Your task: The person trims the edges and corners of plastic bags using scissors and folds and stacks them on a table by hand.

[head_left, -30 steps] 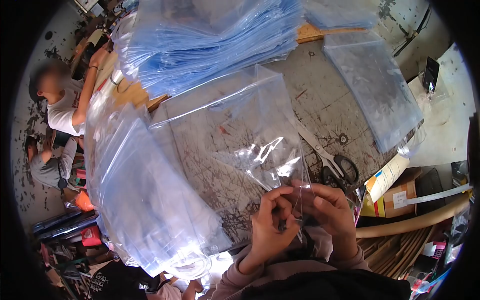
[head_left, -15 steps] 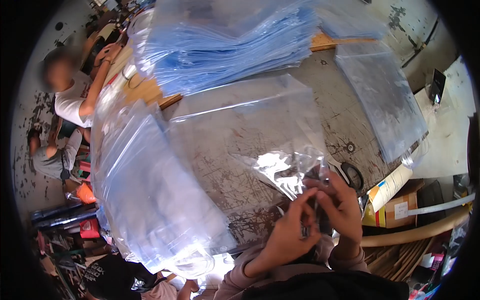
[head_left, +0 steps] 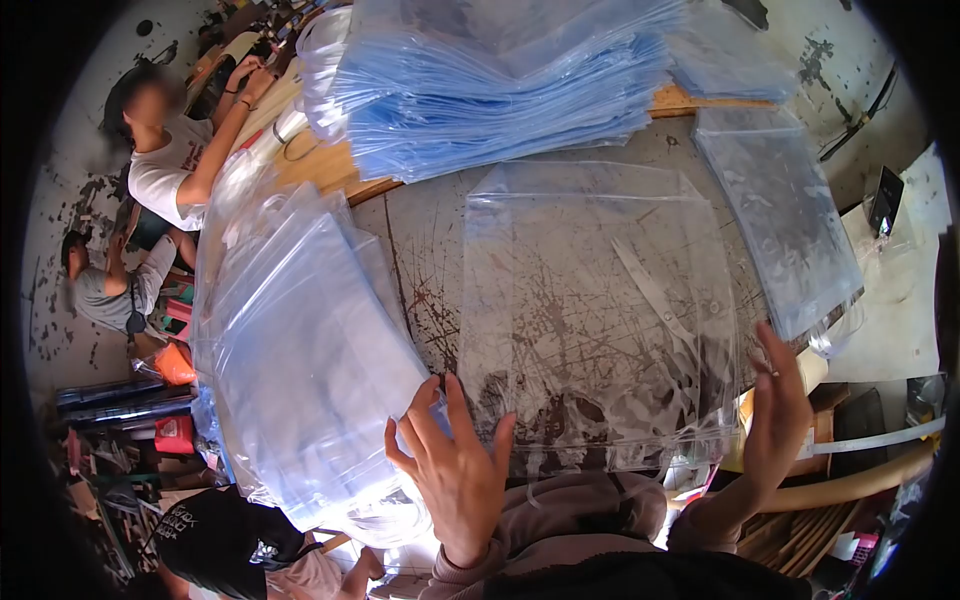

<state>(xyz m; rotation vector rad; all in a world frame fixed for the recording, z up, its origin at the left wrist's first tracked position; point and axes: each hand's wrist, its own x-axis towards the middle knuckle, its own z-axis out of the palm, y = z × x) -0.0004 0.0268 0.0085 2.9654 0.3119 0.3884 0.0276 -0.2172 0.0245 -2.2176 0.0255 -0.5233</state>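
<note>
A clear plastic bag [head_left: 600, 270] lies flat on the scratched table in front of me, its near edge creased. Through the film, scissors [head_left: 655, 290] can be made out beneath it. My left hand [head_left: 455, 470] is open with fingers spread, between the bag's near left corner and a fanned pile of clear plastic bags [head_left: 310, 350]. Whether its fingertips touch the pile, I cannot tell. At the bag's right edge, my right hand [head_left: 778, 420] is open, fingers stretched upward, holding nothing.
A thick stack of bluish plastic sheets [head_left: 500, 110] sits at the back on a wooden board [head_left: 375, 188]. More clear bags [head_left: 780, 210] lie at the right, near a phone [head_left: 886, 200]. Co-workers sit at the left; another person in a black cap [head_left: 225, 540] is at lower left.
Both hands were together at a gathered bag corner; now they are apart, left hand moved left, right hand moved right. The bag is spread flatter, now over the scissors.
</note>
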